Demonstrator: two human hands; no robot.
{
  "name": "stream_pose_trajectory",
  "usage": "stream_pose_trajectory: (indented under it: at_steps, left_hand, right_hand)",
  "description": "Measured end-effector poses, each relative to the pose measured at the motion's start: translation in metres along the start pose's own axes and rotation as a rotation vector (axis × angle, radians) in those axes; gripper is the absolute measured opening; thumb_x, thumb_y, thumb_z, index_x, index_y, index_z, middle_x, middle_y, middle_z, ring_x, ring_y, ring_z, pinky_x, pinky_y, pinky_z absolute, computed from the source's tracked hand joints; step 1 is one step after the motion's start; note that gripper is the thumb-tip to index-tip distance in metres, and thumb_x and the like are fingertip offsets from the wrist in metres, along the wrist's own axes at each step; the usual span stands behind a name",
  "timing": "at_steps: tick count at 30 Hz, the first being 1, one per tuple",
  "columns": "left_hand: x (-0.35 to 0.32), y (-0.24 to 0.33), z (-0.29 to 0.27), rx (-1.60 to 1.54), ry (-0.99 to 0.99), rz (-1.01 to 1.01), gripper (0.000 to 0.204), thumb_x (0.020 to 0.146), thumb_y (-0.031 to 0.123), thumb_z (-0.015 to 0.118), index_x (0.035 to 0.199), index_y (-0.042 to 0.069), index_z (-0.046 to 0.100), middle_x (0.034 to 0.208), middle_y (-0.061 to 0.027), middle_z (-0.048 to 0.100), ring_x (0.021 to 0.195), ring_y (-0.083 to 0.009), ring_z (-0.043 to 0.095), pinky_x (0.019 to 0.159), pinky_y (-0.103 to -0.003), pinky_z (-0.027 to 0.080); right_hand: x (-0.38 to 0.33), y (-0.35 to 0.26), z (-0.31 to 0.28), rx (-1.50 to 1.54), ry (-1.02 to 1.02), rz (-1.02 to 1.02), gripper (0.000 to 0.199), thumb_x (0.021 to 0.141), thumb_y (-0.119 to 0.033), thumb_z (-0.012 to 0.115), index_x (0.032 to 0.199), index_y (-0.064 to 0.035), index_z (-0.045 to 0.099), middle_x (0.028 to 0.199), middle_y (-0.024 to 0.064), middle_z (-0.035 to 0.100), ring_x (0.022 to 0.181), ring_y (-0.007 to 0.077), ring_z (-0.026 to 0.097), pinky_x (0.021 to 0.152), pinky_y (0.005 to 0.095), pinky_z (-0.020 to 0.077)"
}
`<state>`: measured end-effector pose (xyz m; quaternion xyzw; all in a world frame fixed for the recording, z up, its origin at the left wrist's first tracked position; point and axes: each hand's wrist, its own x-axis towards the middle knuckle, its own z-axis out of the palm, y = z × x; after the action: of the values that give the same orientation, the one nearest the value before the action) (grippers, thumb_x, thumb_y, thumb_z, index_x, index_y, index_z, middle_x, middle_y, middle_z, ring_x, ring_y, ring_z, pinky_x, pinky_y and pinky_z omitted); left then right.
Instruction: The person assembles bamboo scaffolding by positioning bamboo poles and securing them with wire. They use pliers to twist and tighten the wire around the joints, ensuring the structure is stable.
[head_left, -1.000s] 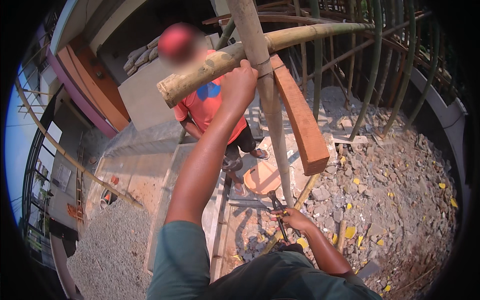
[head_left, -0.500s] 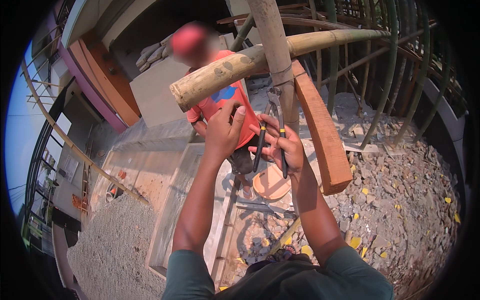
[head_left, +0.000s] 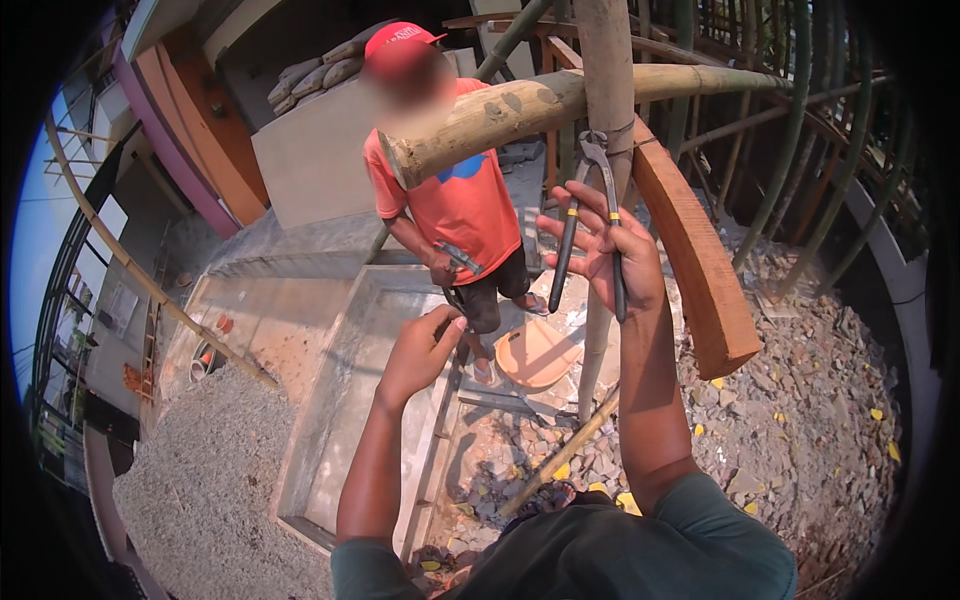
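Right hand [head_left: 612, 262]: raised at about 1 o'clock from picture centre, fingers spread and loosely wrapped on pincers [head_left: 590, 215]; one handle against the palm, the other held off by the outer fingers, so handles stand apart

Pincers: steel end-cutting type, dark handles with yellow bands; head up, at or touching the upright bamboo post [head_left: 606, 90] just below the crossing with the horizontal bamboo pole [head_left: 560, 105]; whether the head bites anything cannot be told

Handling, judged: rigid, fairly heavy for its size, hard and not fragile; sleeved handles grippy, bare steel near the head slick; best hold low on both handles for leverage, clear of the pivot

Left hand [head_left: 422, 350]: lower, near centre, fingers curled as if pinching something small; contents too small to tell, possibly thin wire

Curved wooden plank [head_left: 700, 270]: at 2 o'clock, leaning from the post joint, just beside the right hand

Person in orange shirt [head_left: 455, 205]: at 12 o'clock, standing below, holding a tool

Concrete trough [head_left: 350, 400]: at 8 o'clock, far below

Gravel ground [head_left: 820, 440]: at 4 o'clock, scattered yellow leaves
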<state>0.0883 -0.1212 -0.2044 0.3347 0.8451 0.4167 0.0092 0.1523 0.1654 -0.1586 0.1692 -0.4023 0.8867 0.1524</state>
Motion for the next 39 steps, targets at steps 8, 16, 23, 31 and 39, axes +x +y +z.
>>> stream_pose_trajectory:
  at_steps: [8,16,23,31,39]
  left_hand:
    - [0.030,0.076,0.035,-0.341,-0.086,0.184,0.042,0.104,0.033,0.052,0.132,0.002,0.045,0.090,-0.0052,0.058,0.074,-0.0111,0.054,0.067,-0.028,0.046]
    - [0.041,0.113,0.048,-0.474,-0.206,0.125,0.054,0.105,0.042,0.047,0.140,0.004,0.035,0.084,-0.0050,0.055,0.068,-0.0108,0.052,0.062,-0.027,0.044]
    - [0.044,0.103,0.067,-0.476,-0.102,0.152,0.057,0.106,0.044,0.045,0.144,0.006,0.028,0.088,-0.0068,0.057,0.069,-0.0098,0.052,0.059,-0.027,0.044]
    - [0.046,0.122,0.082,-0.697,-0.102,-0.052,0.078,0.102,0.054,0.046,0.155,0.013,0.006,0.121,-0.0103,0.050,0.088,-0.0128,0.060,0.064,-0.028,0.056]
    - [0.078,0.097,0.107,-0.390,0.012,-0.027,0.085,0.099,0.068,0.035,0.155,0.007,0.014,0.148,-0.0218,0.038,0.134,-0.0326,0.044,0.089,-0.038,0.053]
  right_hand:
    - [-0.004,0.002,0.015,-0.112,0.164,0.032,0.047,0.092,-0.003,0.040,0.138,0.0048,0.044,0.138,0.0218,0.053,0.114,0.0368,0.063,0.081,0.0497,0.0610]
    - [-0.004,-0.004,0.003,-0.069,0.093,0.022,0.047,0.092,-0.002,0.041,0.138,0.0062,0.045,0.133,0.0214,0.056,0.120,0.0393,0.060,0.084,0.0521,0.0614]
    - [-0.007,0.003,0.002,-0.160,0.200,0.026,0.041,0.092,-0.005,0.044,0.132,-0.0004,0.049,0.125,0.0203,0.061,0.093,0.0237,0.067,0.070,0.0404,0.0600]
    - [0.007,0.012,-0.013,-0.034,0.163,0.119,0.035,0.088,-0.008,0.046,0.122,0.0020,0.047,0.102,0.0162,0.063,0.077,0.0198,0.061,0.067,0.0363,0.0554]
    - [0.019,0.064,0.010,-0.612,0.518,-0.237,0.039,0.095,-0.039,0.057,0.094,-0.0001,0.055,0.079,0.0074,0.050,0.069,0.0123,0.050,0.064,0.0274,0.0421]
